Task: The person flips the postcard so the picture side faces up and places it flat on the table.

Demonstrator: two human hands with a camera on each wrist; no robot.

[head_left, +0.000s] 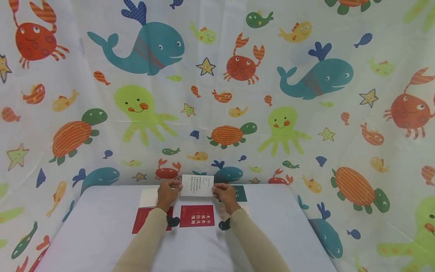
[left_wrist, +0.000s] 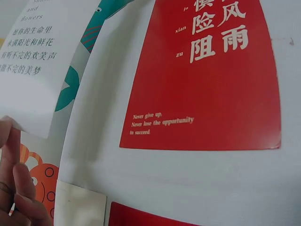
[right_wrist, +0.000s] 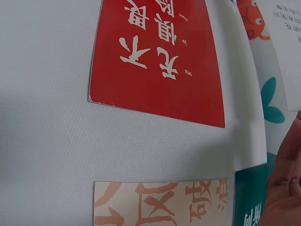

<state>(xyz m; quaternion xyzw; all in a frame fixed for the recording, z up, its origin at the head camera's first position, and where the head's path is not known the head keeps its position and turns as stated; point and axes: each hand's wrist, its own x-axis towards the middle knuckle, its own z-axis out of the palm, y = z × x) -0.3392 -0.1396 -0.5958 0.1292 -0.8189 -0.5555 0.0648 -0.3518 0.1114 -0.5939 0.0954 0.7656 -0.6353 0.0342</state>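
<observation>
A white card with dark printed lettering is held up above the back of the table, pinched at its two side edges. My left hand grips its left edge; in the left wrist view the fingers show at the card's lower corner. On the opposite edge, my right hand pinches it between thumb and fingers. Flat on the table below lies a red card with white characters, between the two forearms and touched by neither hand.
Left of centre lie a cream card and another red card, partly behind the left arm. On the right are a dark green card and a beige card with orange characters. A sea-animal curtain hangs behind the white table.
</observation>
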